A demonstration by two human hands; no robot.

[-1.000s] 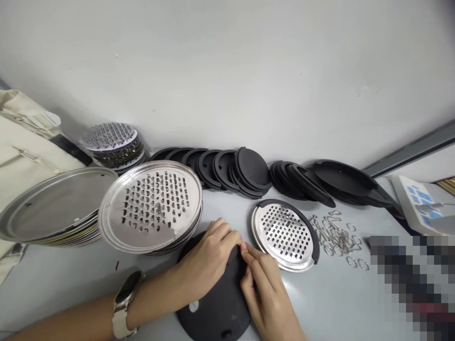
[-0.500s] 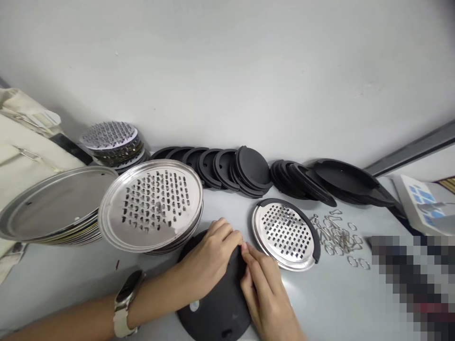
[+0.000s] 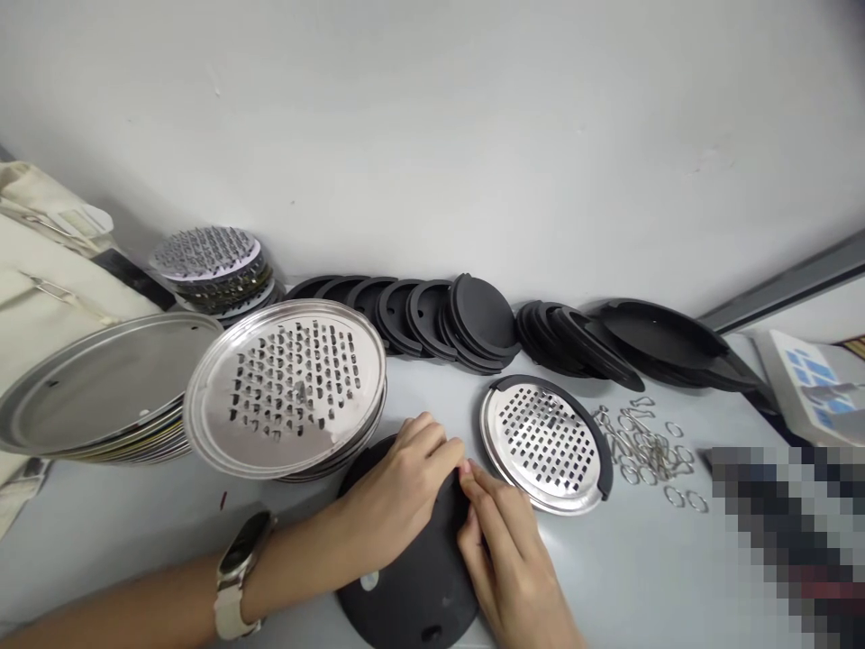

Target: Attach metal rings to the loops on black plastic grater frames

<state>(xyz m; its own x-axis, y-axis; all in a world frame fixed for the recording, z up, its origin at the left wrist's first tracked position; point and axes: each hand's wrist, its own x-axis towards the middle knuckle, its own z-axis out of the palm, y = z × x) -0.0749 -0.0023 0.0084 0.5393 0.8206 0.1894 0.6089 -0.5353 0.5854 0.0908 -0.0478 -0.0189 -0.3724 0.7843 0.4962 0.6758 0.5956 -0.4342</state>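
A round black plastic disc (image 3: 412, 590) lies flat on the grey table in front of me. My left hand (image 3: 398, 496), a watch on its wrist, rests on top of the disc with fingers curled at its far edge. My right hand (image 3: 504, 550) meets it there, fingertips pinched against the left fingertips on the disc's rim. What sits between the fingertips is too small to make out. Just right of the hands lies a perforated steel grater disc in a black rim (image 3: 544, 442).
A stack of perforated steel discs (image 3: 287, 388) and a stack of plain steel plates (image 3: 95, 388) stand at the left. Black discs (image 3: 439, 320) line the wall. Loose metal rings (image 3: 645, 446) lie at the right, a cloth bag (image 3: 40, 261) at far left.
Both hands stay at the disc's far edge with barely any movement. The view has shifted slightly.
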